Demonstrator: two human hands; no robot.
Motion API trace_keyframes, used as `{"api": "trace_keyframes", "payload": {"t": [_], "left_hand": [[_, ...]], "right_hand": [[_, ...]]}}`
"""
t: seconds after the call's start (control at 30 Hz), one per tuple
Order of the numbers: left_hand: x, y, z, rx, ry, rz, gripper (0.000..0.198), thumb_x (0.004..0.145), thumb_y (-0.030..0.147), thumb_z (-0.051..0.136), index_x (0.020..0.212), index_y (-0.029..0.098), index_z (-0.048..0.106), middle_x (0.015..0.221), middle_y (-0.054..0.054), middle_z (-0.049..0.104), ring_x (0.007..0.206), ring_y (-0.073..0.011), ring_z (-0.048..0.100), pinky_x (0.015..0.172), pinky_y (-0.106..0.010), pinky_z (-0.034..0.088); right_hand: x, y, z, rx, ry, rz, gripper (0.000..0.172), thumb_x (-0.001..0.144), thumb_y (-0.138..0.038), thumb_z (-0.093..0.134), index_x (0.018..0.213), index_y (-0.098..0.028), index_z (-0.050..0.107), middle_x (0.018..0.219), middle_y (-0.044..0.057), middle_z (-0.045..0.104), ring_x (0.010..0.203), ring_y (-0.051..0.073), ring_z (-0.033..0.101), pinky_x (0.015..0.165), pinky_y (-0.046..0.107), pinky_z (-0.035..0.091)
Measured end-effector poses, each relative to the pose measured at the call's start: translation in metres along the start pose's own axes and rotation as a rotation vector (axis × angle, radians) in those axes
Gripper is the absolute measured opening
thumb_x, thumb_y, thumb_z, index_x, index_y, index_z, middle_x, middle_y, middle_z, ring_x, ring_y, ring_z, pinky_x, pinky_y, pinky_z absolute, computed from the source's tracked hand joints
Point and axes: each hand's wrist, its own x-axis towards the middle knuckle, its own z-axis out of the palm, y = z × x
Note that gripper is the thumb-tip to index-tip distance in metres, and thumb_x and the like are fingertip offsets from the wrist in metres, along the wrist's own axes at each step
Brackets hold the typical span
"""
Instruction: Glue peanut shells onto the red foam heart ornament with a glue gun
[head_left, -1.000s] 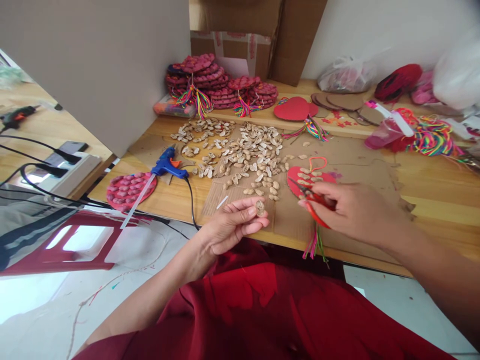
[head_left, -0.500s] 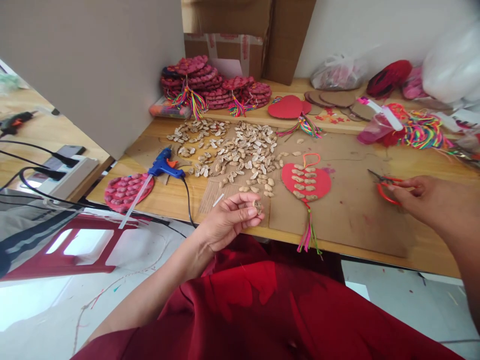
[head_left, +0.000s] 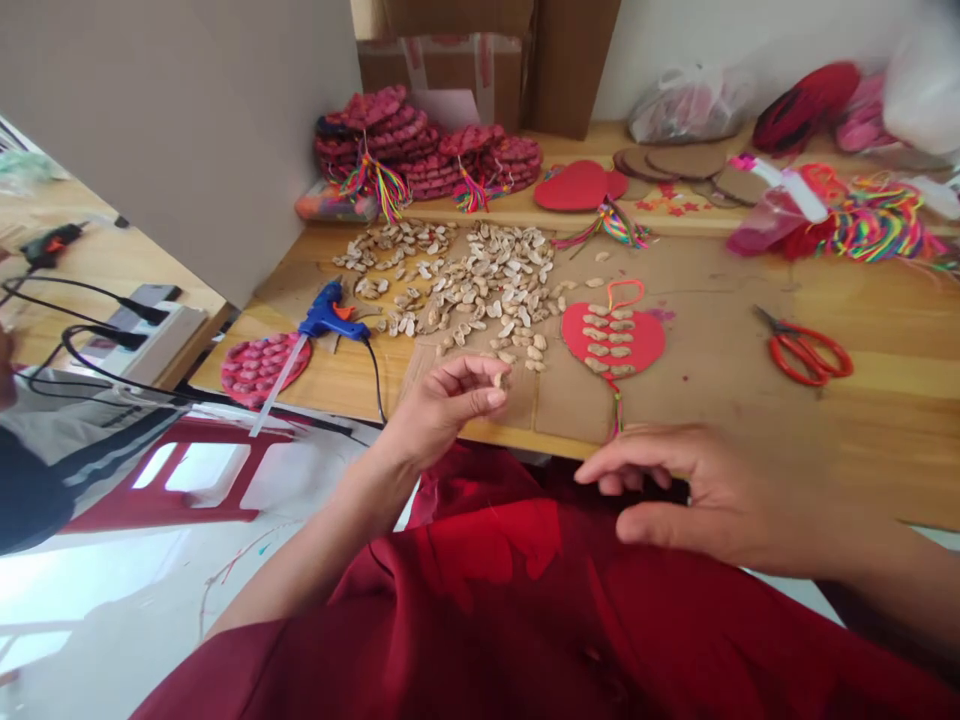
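Observation:
Between the thumb and fingers of my left hand [head_left: 454, 400] is a small piece of peanut shell [head_left: 501, 381], held just in front of the table edge. My right hand [head_left: 675, 490] is in the air over my lap, fingers apart, holding nothing. Beyond it lies a red heart-shaped card [head_left: 645, 340] with two rows of peanut shells, an orange loop on top and a tassel below. Red-handled scissors [head_left: 808, 352] rest on the table to the right. A heap of peanut shells [head_left: 495, 275] spreads past my left hand.
A blue glue gun [head_left: 330, 315] with a glue stick lies at the left, beside a pink shell-covered piece [head_left: 247, 365]. Finished pink pieces [head_left: 405, 150] are stacked at the back. Red hearts [head_left: 574, 187] and colored cords [head_left: 877, 225] line the rear ledge. A power strip [head_left: 161, 345] stands left.
My right hand has let go of the scissors, now lying on the table, and moved left toward my body. My left hand still holds the shell piece.

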Motion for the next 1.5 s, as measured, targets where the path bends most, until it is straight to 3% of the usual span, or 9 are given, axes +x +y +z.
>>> {"api": "trace_keyframes", "payload": {"t": [0.1,0.17,0.3,0.47,0.67,0.83,0.93,1.2,1.5], "left_hand": [[-0.001,0.004,-0.010,0.583,0.053,0.254,0.025,0.078,0.024,0.087,0.101,0.018,0.081,0.091,-0.004,0.076,0.080,-0.0137,0.069,0.078,-0.026,0.058],[0.001,0.006,-0.020,0.963,0.112,0.412,0.016,0.084,0.021,0.080,0.100,0.018,0.082,0.097,-0.006,0.078,0.092,-0.0190,0.070,0.089,-0.033,0.056],[0.009,0.003,-0.038,1.275,0.128,0.474,0.016,0.087,0.018,0.074,0.101,0.020,0.083,0.100,-0.007,0.079,0.100,-0.0238,0.070,0.095,-0.038,0.055],[0.018,-0.003,-0.049,1.219,0.112,0.418,0.024,0.087,0.022,0.075,0.110,0.020,0.082,0.103,-0.007,0.078,0.096,-0.0216,0.071,0.093,-0.035,0.056],[0.012,0.003,-0.059,1.120,0.210,0.432,0.030,0.089,0.030,0.074,0.117,0.020,0.080,0.112,-0.008,0.076,0.083,-0.0157,0.069,0.082,-0.030,0.058],[-0.002,0.013,-0.068,1.096,0.269,0.438,0.027,0.091,0.035,0.073,0.111,0.019,0.081,0.105,-0.008,0.077,0.084,-0.0168,0.070,0.077,-0.028,0.058],[-0.010,0.015,-0.071,1.103,0.286,0.452,0.026,0.092,0.036,0.073,0.109,0.019,0.082,0.101,-0.008,0.078,0.084,-0.0164,0.070,0.077,-0.027,0.057],[-0.019,0.018,-0.066,1.074,0.283,0.448,0.023,0.091,0.034,0.074,0.105,0.018,0.083,0.098,-0.007,0.080,0.086,-0.0169,0.071,0.075,-0.027,0.055],[-0.037,0.027,-0.052,0.997,0.199,0.308,0.020,0.090,0.037,0.075,0.098,0.022,0.084,0.094,-0.006,0.081,0.080,-0.0174,0.071,0.071,-0.029,0.056]], "right_hand": [[0.009,-0.015,0.021,0.036,-0.080,-0.058,0.049,0.077,-0.063,0.086,0.116,-0.035,0.079,0.100,-0.001,0.075,0.085,0.017,0.067,0.074,0.028,0.051],[0.015,-0.017,0.032,0.057,-0.075,-0.056,0.038,0.079,-0.055,0.086,0.107,-0.031,0.080,0.093,-0.002,0.075,0.080,0.016,0.066,0.070,0.027,0.050],[0.024,-0.012,0.049,0.119,-0.053,-0.040,0.017,0.092,-0.040,0.073,0.089,-0.024,0.078,0.084,-0.001,0.076,0.073,0.014,0.066,0.067,0.026,0.048],[0.027,-0.011,0.053,0.191,-0.001,-0.026,0.021,0.090,-0.039,0.076,0.106,-0.025,0.078,0.079,-0.004,0.074,0.069,0.012,0.064,0.066,0.025,0.049],[0.039,-0.025,0.053,0.111,-0.087,-0.099,0.050,0.076,-0.057,0.088,0.116,-0.029,0.080,0.112,0.001,0.077,0.096,0.020,0.070,0.083,0.031,0.051],[0.058,-0.032,0.062,0.239,-0.069,-0.093,0.016,0.089,-0.040,0.078,0.088,-0.024,0.084,0.085,0.000,0.076,0.078,0.015,0.068,0.073,0.028,0.049],[0.062,-0.027,0.063,0.382,0.031,-0.029,0.012,0.089,-0.033,0.075,0.089,-0.024,0.083,0.089,0.000,0.081,0.082,0.015,0.071,0.078,0.026,0.051],[0.062,-0.020,0.054,0.559,0.089,0.083,0.022,0.087,-0.042,0.077,0.088,-0.021,0.082,0.082,0.001,0.077,0.072,0.012,0.063,0.068,0.024,0.048],[0.065,-0.020,0.052,0.467,0.104,0.126,0.032,0.085,-0.049,0.077,0.087,-0.018,0.080,0.062,-0.003,0.057,0.058,0.010,0.045,0.055,0.025,0.036]]}}
